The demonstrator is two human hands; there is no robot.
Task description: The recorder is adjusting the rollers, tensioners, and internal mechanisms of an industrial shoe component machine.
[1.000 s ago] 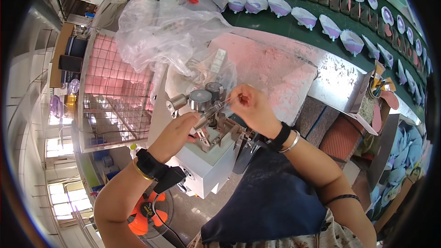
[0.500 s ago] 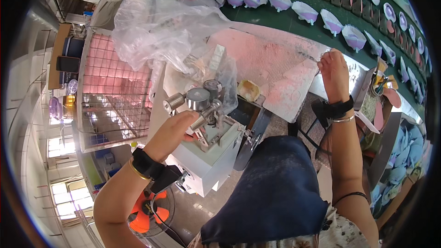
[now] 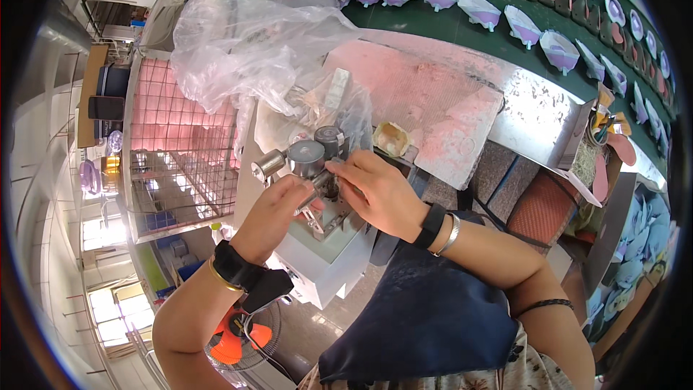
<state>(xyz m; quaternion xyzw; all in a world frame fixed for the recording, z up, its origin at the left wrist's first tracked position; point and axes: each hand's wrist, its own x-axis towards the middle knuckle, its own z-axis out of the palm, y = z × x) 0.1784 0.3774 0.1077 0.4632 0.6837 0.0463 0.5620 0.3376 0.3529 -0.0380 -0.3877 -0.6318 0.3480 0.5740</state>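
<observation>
A: Setting — a workshop bench; a pink-stained board [image 3: 426,112] lies on it, a green belt [image 3: 462,32] carrying rows of purple shoe parts [image 3: 480,9] runs behind, a wire rack [image 3: 177,144] stands to the left, and crumpled clear plastic [image 3: 245,50] is heaped over the top of a small white machine [image 3: 328,249].

B: And the hands?

A: Both meet at the machine's metal head [image 3: 310,162]; the left hand [image 3: 271,217] is curled, fingers closed about a thin metal part [image 3: 314,191] below the round cap; the right hand [image 3: 379,191] reaches in from the other side, fingertips pinched at the same spot — what they pinch is too small to tell.

B: How would that part handle?

A: Judged from its look, stiff, smooth and light, likely slippery; a fingertip pinch near its end suits it better than a full grip; the head itself seems heavy and fixed to the body.

B: Anything else nearby?

A: A small cream cup [image 3: 393,139] beside the head; an orange fan [image 3: 234,336] low under the left forearm.
</observation>
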